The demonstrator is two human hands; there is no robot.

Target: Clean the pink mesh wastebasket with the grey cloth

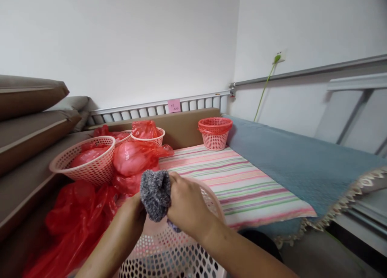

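A bunched, dark grey speckled cloth [155, 195] with a fuzzy knit surface is held up between my two hands. My right hand [187, 203] closes round its right side, and a bluish-purple bit of fabric pokes out beneath that hand. On the other side is my left hand [137, 207], closed against the cloth, its fingers mostly hidden behind it. Both hands are over a large pink perforated basket [178, 249], whose contents show only faintly through its holes.
Left of the basket lie red plastic bags [72, 213] and pink baskets [90, 165] holding red bags. A red-lined basket [215, 134] stands on a striped cloth [242, 185]. Grey cushions [30, 128] are stacked at left; a blue cover [287, 157] spreads at right.
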